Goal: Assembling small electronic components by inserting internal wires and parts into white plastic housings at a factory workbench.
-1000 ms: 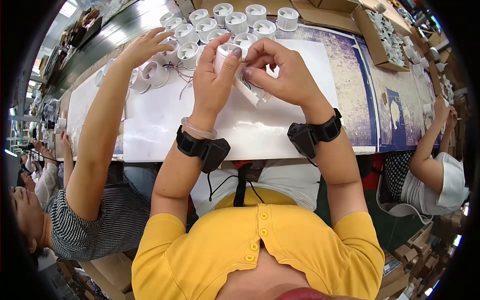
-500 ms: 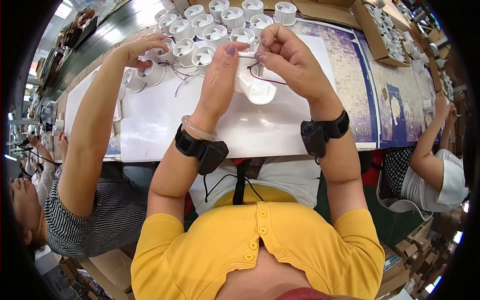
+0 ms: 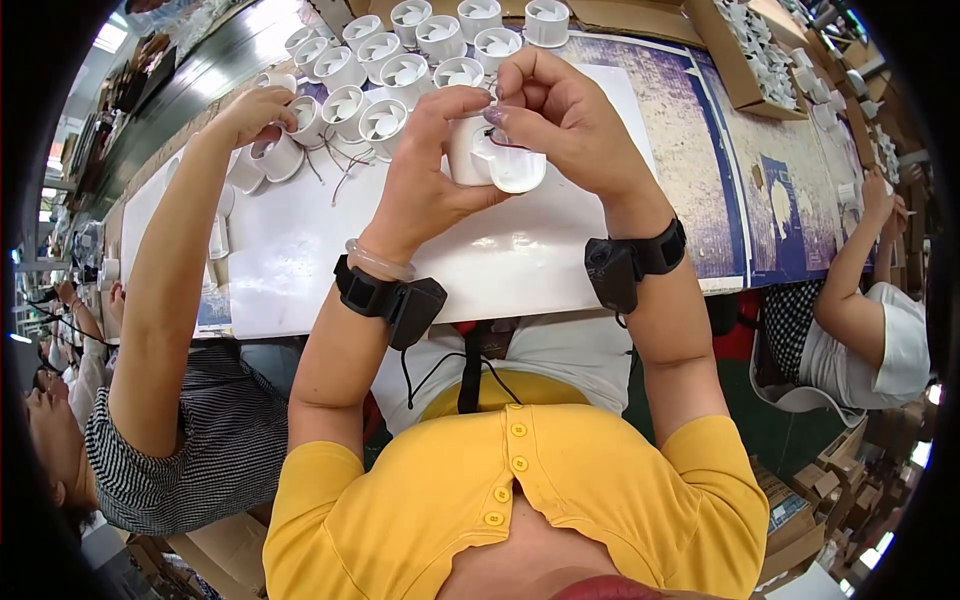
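Note:
Over the white board, my left hand (image 3: 418,160) wraps its fingers and thumb round a white rounded plastic housing (image 3: 517,172). The housing is tilted so that its cupped end faces me. At its upper edge my right hand (image 3: 575,135) is closed in a pinch, thumb against forefinger. A thin dark red wire (image 3: 512,146) runs from the housing close to those fingertips. Whether the pinch holds the wire's end cannot be made out. Just beyond my hands stand several round white fan units (image 3: 404,78) with blades inside.
A white board (image 3: 300,285) covers the near table. At left, a co-worker's hand (image 3: 262,115) grasps at a fan unit, with loose wires (image 3: 340,170) beside it. A cardboard box (image 3: 730,55) of small white parts stands far right. Another person (image 3: 855,320) works at right.
My left hand has shifted from the housing's side to a fuller grip with its thumb underneath. The housing has turned and lifted slightly. My right hand stays pinched at its top edge.

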A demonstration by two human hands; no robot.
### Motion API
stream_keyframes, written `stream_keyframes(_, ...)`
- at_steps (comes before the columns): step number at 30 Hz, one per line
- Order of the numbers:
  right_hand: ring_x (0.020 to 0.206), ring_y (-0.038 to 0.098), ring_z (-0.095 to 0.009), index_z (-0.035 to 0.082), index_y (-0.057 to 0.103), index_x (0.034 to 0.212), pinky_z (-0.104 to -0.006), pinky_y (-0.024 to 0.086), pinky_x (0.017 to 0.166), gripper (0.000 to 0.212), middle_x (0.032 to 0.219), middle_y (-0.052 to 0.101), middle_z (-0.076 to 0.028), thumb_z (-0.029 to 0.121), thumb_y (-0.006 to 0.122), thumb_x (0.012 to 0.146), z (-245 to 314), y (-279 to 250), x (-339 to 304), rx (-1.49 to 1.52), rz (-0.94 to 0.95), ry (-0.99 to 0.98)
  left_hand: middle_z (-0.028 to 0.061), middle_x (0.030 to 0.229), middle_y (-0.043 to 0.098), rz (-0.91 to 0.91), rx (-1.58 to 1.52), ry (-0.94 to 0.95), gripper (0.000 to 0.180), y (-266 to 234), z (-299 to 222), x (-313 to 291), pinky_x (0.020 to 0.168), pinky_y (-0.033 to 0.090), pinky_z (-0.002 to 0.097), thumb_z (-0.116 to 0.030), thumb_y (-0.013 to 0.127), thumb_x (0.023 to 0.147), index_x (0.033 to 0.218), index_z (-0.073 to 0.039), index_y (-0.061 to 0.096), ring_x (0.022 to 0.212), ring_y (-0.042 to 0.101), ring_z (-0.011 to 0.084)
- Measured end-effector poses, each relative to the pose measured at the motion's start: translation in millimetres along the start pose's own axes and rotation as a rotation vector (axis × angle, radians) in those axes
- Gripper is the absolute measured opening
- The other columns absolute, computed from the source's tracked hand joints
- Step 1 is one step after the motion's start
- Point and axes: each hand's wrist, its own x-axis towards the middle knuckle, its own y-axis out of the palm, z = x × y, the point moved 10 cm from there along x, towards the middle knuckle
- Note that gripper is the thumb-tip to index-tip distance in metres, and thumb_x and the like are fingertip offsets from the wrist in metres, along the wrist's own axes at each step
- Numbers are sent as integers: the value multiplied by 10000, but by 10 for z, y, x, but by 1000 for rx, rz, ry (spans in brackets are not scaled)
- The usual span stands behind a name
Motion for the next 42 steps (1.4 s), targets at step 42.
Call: stream_keyframes(42, 548, 394, -44, 31, 560, 639, -226, 298, 494, 335, 561, 454, 44, 218, 610, 913, -37, -8, -19, -319, 171, 33, 171, 1289, 429, -13, 233, 62, 589, 10, -89, 5, 932, 447, 399, -37, 746, 610, 1158, -115, 544, 1189, 463, 341)
